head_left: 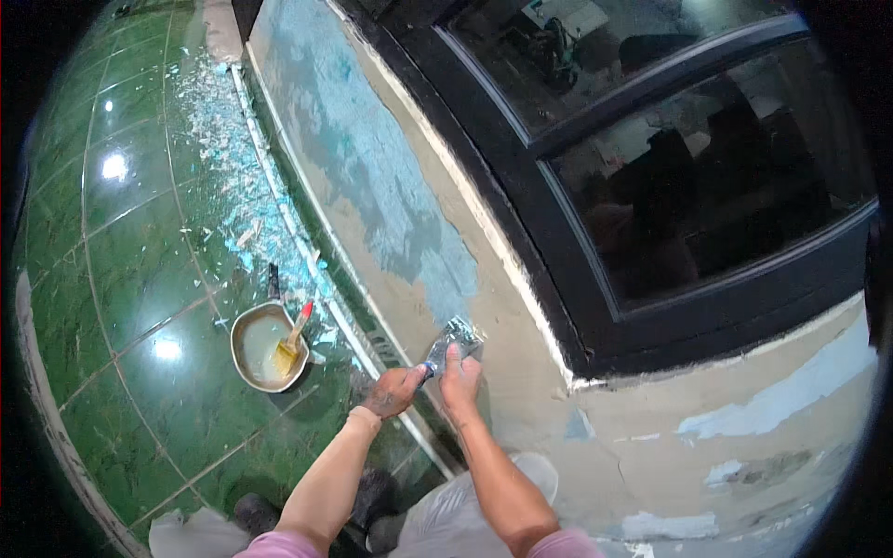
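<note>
Glossy green tiled floor (121, 260) with a metal bowl (265, 349) and scattered pale-blue paint flakes (223, 139).

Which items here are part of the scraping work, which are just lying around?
In use:
scraper, under right hand and left hand
wall with blue paint

Lying about:
bowl with brush
paint flakes on green tile floor
dark window frame

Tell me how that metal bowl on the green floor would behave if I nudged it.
The bowl looks shallow and wide, so it would probably slide rather than tip. The brush leaning inside might shift or fall out. The glossy tiles likely let it skid.
</note>
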`<state>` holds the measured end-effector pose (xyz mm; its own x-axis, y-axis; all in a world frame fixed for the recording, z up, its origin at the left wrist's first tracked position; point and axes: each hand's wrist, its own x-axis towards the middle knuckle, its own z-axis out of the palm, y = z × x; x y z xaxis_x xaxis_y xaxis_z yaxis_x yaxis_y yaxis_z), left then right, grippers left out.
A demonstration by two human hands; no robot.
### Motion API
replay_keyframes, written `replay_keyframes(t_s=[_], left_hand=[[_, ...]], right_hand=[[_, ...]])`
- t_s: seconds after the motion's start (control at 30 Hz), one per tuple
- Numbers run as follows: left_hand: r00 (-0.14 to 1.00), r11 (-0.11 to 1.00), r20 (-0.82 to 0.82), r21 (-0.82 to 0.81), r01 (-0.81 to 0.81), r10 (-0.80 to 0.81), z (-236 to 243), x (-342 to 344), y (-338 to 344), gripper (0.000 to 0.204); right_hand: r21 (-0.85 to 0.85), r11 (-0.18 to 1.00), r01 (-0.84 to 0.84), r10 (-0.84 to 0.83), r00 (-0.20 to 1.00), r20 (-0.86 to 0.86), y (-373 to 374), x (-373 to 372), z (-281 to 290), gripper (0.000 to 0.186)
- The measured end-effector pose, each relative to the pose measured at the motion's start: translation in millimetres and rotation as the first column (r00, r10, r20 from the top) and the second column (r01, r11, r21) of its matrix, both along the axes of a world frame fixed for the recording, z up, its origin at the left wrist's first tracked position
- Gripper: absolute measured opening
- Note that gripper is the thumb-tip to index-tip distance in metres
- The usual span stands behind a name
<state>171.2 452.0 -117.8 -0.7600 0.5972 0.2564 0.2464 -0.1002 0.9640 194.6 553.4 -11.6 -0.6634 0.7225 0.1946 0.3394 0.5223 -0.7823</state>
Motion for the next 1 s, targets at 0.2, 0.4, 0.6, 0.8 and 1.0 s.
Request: replay_keyframes(t_s=[0.2, 0.4, 0.6, 0.8, 1.0], left_hand=[[0.996, 0.986, -0.019, -0.14, 0.088, -0.092, 1.2, -14.1, 3.9, 0.035], [0.919, 0.981, 0.373, -0.093, 0.171, -0.125, 59.9, -18.4, -10.7, 0.042], [0.97, 0.998, -0.243, -0.059, -0.004, -0.011, 18.1, -11.1, -8.4, 0.029], [0.985, 0.999, -0.167, 0.017, 0.046, -0.043, 42.6, -15.8, 3.6, 0.021], [0.995, 0.996, 0.036, 0.027, 0.089, -0.09, 66.0, -32.4, 4.6, 0.029]], right_hand=[[-0.138, 0.99, 0.012, -0.009, 1.0, 0.026, -1.2, -10.1, -4.6, 0.042], [-0.201, 0.978, 0.052, -0.036, 0.996, 0.085, 14.8, 3.2, 0.5, 0.042], [-0.167, 0.982, 0.086, -0.064, 0.989, 0.133, -20.2, 3.5, 24.1, 0.044], [-0.053, 0.994, 0.093, -0.089, 0.994, 0.071, -13.1, 11.3, 34.7, 0.045], [0.087, 0.995, 0.052, -0.053, 0.999, 0.003, 16.8, -18.5, 36.0, 0.046]])
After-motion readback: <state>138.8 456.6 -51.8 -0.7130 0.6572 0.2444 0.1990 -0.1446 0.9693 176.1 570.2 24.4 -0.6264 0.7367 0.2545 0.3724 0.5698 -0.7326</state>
